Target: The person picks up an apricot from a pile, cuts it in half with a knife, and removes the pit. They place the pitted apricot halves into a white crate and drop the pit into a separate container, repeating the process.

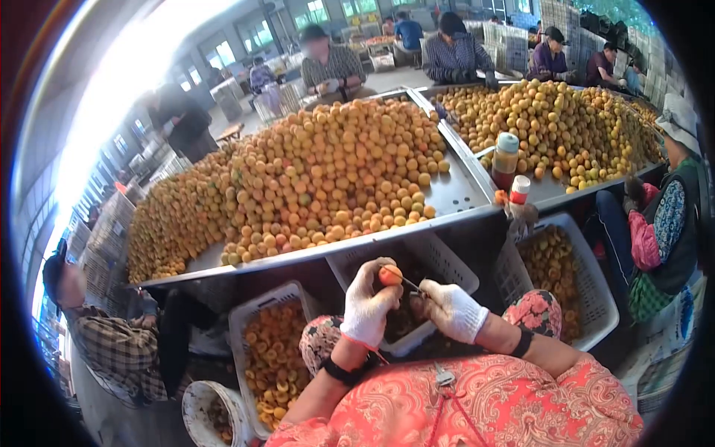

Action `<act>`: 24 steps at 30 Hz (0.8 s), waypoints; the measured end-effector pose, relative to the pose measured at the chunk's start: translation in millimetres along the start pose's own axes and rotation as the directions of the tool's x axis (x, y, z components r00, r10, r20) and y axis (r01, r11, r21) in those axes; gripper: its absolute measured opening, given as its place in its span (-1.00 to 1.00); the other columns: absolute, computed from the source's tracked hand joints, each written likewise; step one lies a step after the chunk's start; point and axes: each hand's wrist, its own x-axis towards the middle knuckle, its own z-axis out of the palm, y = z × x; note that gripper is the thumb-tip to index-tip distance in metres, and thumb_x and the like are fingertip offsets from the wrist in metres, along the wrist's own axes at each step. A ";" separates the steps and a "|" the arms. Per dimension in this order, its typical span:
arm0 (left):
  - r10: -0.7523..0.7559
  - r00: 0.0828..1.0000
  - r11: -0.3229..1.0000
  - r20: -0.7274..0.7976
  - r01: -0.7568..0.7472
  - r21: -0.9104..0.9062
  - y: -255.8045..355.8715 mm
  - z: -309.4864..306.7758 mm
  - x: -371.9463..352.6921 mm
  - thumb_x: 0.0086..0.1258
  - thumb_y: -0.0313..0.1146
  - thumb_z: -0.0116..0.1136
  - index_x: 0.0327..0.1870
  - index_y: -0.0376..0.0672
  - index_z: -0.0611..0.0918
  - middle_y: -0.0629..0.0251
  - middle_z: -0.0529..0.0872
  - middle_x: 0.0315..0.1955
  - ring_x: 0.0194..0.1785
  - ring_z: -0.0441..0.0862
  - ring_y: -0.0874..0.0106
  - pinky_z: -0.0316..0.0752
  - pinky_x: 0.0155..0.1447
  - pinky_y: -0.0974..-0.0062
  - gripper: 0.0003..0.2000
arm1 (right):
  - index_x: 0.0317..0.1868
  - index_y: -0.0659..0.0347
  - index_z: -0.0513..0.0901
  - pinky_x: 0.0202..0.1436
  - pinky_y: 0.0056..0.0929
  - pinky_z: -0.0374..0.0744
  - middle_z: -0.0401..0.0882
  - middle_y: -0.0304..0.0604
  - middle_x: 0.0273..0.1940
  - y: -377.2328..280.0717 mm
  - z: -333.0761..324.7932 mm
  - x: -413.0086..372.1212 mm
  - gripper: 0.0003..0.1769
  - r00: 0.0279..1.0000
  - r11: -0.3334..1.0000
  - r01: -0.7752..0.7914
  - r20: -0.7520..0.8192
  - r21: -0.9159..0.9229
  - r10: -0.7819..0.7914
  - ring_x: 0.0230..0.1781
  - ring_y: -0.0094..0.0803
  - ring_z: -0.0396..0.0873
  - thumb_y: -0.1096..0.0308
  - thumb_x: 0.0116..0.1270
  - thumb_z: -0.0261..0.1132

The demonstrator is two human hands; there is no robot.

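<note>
My left hand (369, 302), in a white glove, is closed round an orange-red fruit (389, 275) in front of my chest. Just to its right, my right hand (452, 309), also gloved in white, grips a thin metal tool (410, 283) whose far end meets the fruit. Whether the tip has gone into the flesh is too small to tell. Beneath both hands stands a white crate (417, 343), partly hidden by them. Whole orange fruits (328, 171) are heaped on the metal table (357, 244) beyond.
Crates of halved fruit stand at left (275, 357) and right (555, 276), with a white bucket (212, 413) at lower left. A capped bottle (506, 158) and a smaller red-and-white one (520, 189) stand near the table edge. People sit at left (112, 343), right (670, 223) and across the table.
</note>
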 end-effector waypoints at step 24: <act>0.201 0.974 0.945 0.105 -0.165 -0.283 15.0 38.6 -16.1 0.47 -0.54 0.14 0.22 -0.28 0.52 0.21 0.65 -0.01 0.06 0.62 0.41 0.52 0.12 0.49 -0.67 | -0.15 0.27 0.44 -0.40 0.03 0.53 0.61 0.21 -0.45 -14.5 7.9 -24.7 -0.74 0.957 0.984 0.118 -0.251 -0.131 -0.148 -0.35 0.20 0.64 0.21 0.52 0.18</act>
